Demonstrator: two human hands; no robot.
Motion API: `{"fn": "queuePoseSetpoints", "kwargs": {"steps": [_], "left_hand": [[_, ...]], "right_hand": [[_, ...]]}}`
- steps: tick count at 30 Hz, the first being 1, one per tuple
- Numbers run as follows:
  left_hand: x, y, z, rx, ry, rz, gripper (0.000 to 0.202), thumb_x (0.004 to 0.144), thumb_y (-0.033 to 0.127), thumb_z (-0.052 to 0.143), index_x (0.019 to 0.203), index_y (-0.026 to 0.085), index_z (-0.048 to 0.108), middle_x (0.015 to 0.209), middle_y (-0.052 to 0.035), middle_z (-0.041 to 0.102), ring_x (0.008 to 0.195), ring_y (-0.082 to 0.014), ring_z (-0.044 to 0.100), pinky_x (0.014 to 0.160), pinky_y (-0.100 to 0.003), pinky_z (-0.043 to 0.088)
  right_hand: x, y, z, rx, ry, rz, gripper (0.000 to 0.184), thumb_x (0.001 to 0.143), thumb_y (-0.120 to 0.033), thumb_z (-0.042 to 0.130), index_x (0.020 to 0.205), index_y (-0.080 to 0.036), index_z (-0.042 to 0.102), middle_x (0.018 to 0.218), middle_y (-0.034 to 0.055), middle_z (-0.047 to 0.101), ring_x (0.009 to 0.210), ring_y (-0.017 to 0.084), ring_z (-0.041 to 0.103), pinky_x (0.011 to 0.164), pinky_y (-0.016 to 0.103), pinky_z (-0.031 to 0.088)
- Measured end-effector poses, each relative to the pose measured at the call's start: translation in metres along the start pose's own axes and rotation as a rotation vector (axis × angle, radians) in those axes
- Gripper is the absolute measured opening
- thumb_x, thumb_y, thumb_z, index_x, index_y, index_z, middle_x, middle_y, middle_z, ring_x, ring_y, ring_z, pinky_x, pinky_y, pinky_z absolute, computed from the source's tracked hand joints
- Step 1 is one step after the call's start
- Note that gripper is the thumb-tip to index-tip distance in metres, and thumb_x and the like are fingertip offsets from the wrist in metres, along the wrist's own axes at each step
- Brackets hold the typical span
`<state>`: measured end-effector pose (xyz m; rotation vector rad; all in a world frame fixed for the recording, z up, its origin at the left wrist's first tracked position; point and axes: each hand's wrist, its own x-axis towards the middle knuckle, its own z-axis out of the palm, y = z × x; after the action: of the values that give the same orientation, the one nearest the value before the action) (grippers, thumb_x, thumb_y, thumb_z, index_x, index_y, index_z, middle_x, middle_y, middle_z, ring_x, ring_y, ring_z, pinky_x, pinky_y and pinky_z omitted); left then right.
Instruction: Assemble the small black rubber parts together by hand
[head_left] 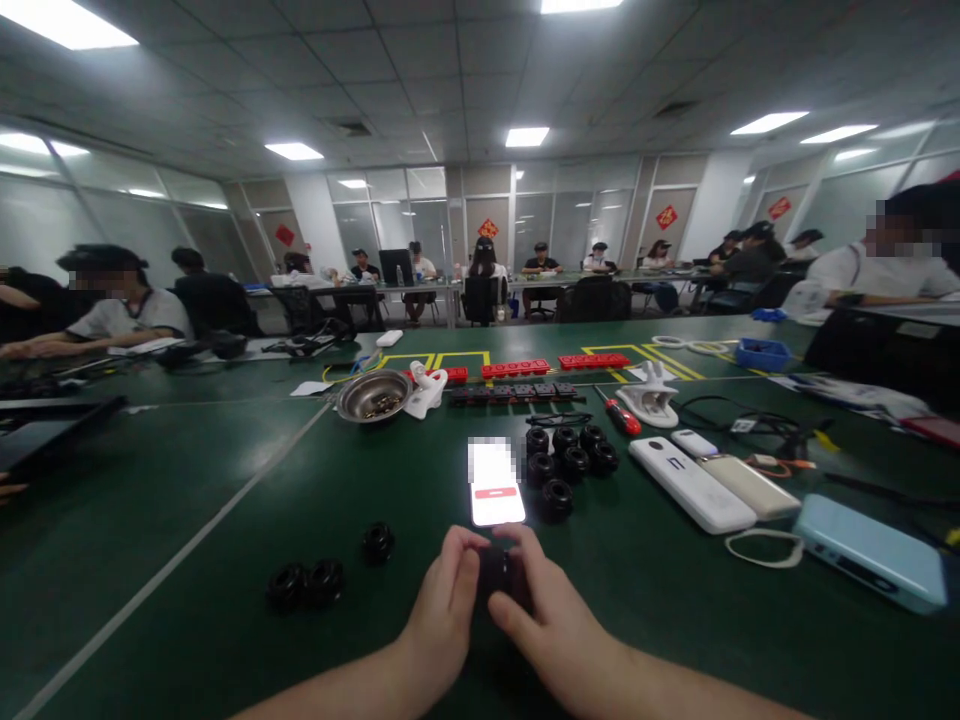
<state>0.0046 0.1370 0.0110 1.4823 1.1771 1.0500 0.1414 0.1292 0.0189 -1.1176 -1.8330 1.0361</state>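
My left hand [448, 597] and my right hand [541, 602] close from both sides around a black round part [495, 568], low in the middle of the view. Fingers cover much of it. A phone [498, 506] with a lit white screen lies just beyond my fingertips. Several like black parts, thick rings with a hollow middle, are grouped [574, 461] right of the phone. To the left of my hands rest a single black ring [378, 542] and a touching pair of black rings [325, 581].
Farther back are a metal bowl [352, 402] of small brass-coloured pieces, red trays [514, 368], a black strip [517, 393], white stands [651, 402] and a red-handled screwdriver [624, 416]. Power banks [690, 485] and a light-blue case [870, 550] lie right. People sit around.
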Motion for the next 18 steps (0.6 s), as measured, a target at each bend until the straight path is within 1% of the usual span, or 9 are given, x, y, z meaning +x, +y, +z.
{"fn": "queuePoseSetpoints", "kwargs": {"steps": [1,3,6,8,11,13,15,16,18], "left_hand": [[0.000,-0.002,-0.004,0.135,-0.063,0.114,0.036,0.080,0.051,0.032,0.088,0.018,0.046,0.073,-0.0029,0.057,0.067,-0.0178,0.055,0.061,-0.029,0.040],[-0.001,-0.004,-0.009,0.384,-0.111,0.226,0.035,0.080,0.049,0.034,0.092,0.018,0.045,0.074,-0.0048,0.059,0.067,-0.0198,0.056,0.061,-0.030,0.038],[-0.002,-0.005,-0.010,0.558,-0.096,0.219,0.031,0.082,0.044,0.032,0.092,0.018,0.044,0.075,-0.0064,0.060,0.068,-0.0208,0.056,0.060,-0.030,0.036],[-0.003,-0.003,-0.008,0.552,-0.083,0.201,0.029,0.083,0.043,0.031,0.092,0.018,0.044,0.074,-0.0057,0.060,0.065,-0.0199,0.055,0.058,-0.030,0.034],[-0.005,0.000,-0.002,0.343,-0.042,0.124,0.030,0.081,0.045,0.031,0.086,0.019,0.044,0.068,-0.0022,0.055,0.061,-0.0165,0.051,0.055,-0.027,0.033],[-0.006,0.001,0.003,0.081,-0.004,-0.127,0.034,0.080,0.050,0.027,0.080,0.020,0.042,0.057,0.0024,0.048,0.049,-0.0123,0.044,0.046,-0.023,0.028],[-0.005,0.001,0.007,-0.167,0.003,-0.460,0.037,0.079,0.053,0.021,0.078,0.020,0.039,0.045,0.0083,0.034,0.036,-0.0079,0.029,0.040,-0.020,0.019],[-0.005,0.001,0.008,-0.245,-0.005,-0.529,0.037,0.078,0.054,0.022,0.078,0.020,0.038,0.043,0.0101,0.029,0.035,-0.0067,0.023,0.039,-0.019,0.015],[-0.004,0.000,0.008,-0.295,-0.023,-0.467,0.037,0.077,0.055,0.026,0.080,0.020,0.038,0.045,0.0098,0.031,0.036,-0.0059,0.024,0.039,-0.019,0.016]], "right_hand": [[0.001,0.003,0.001,0.132,-0.031,0.109,0.037,0.077,-0.049,0.043,0.098,-0.019,0.043,0.064,-0.0007,0.053,0.053,0.014,0.050,0.050,0.027,0.041],[0.005,0.010,0.005,0.353,-0.075,0.329,0.040,0.078,-0.058,0.030,0.084,-0.020,0.041,0.046,-0.0069,0.041,0.034,0.009,0.036,0.034,0.020,0.030],[0.007,0.019,0.010,0.491,-0.038,0.461,0.041,0.075,-0.062,0.031,0.076,-0.022,0.037,0.043,-0.0098,0.035,0.030,0.006,0.027,0.029,0.015,0.020],[0.006,0.021,0.010,0.442,0.027,0.354,0.038,0.077,-0.059,0.034,0.074,-0.021,0.037,0.047,-0.0086,0.036,0.034,0.007,0.032,0.031,0.016,0.023],[-0.001,0.017,0.006,0.109,0.098,0.040,0.022,0.082,-0.041,0.039,0.079,-0.019,0.042,0.064,-0.0012,0.049,0.054,0.012,0.048,0.047,0.023,0.040],[-0.007,0.012,0.002,-0.199,0.069,-0.220,0.011,0.081,-0.026,0.045,0.088,-0.018,0.047,0.084,0.0062,0.055,0.073,0.017,0.052,0.064,0.030,0.043],[-0.009,0.007,-0.002,-0.433,0.033,-0.436,0.017,0.079,-0.017,0.044,0.095,-0.018,0.049,0.100,0.0103,0.052,0.087,0.022,0.050,0.075,0.036,0.041],[-0.010,0.006,-0.003,-0.492,0.033,-0.484,0.021,0.079,-0.018,0.045,0.100,-0.018,0.049,0.106,0.0113,0.050,0.092,0.023,0.048,0.078,0.038,0.039],[-0.008,0.006,-0.006,-0.476,0.066,-0.395,0.037,0.076,-0.024,0.051,0.111,-0.019,0.042,0.111,0.0112,0.048,0.095,0.024,0.048,0.079,0.038,0.039]]}}
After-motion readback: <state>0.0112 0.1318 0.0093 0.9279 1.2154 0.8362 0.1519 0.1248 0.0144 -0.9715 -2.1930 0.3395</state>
